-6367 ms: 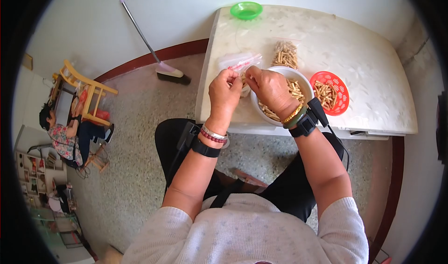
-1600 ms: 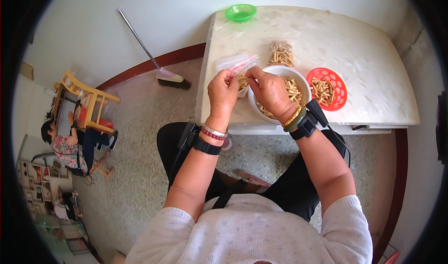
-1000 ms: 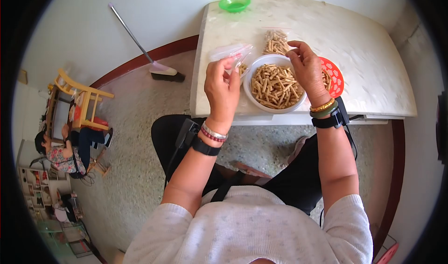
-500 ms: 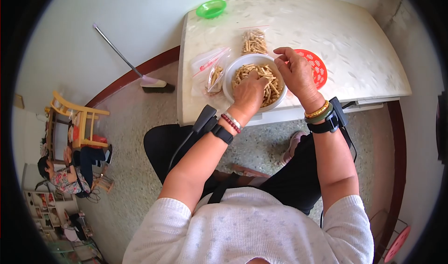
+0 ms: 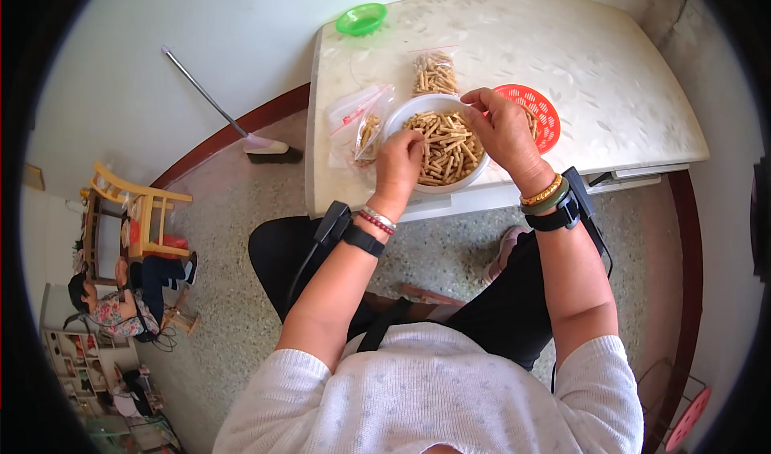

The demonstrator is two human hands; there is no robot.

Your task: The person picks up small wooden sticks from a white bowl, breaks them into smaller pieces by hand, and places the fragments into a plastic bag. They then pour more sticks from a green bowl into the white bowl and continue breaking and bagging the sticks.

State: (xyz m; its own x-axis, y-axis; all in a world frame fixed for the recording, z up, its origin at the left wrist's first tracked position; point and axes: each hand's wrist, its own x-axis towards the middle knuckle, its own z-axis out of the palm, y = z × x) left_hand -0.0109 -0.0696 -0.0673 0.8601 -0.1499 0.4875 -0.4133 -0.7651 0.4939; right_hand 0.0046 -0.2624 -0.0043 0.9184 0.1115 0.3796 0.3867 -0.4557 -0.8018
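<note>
A white bowl point(image 5: 393, 125) full of short tan stick-shaped pieces point(image 5: 446, 149) stands near the table's front edge. My left hand point(image 5: 399, 163) is at the bowl's left rim, its fingers curled together; whatever they hold is hidden. Over the bowl's right side is my right hand point(image 5: 512, 133), with thumb and forefinger bent close to each other; I cannot make out anything between them. Left of the bowl lies a clear zip bag point(image 5: 368, 133) with a few pieces inside. A fuller zip bag point(image 5: 434, 73) of the same pieces lies behind the bowl.
Partly behind my right hand is a red perforated basket point(image 5: 548, 121) with some pieces in it. A green bowl point(image 5: 361, 20) sits at the table's far left corner. A broom point(image 5: 265, 145) leans on the wall. Further left, a person point(image 5: 120, 309) sits near a wooden chair point(image 5: 148, 213).
My left hand has come out of the pieces and moved left to the bowl's rim, with its fingers curled. My right hand has shifted slightly left and down.
</note>
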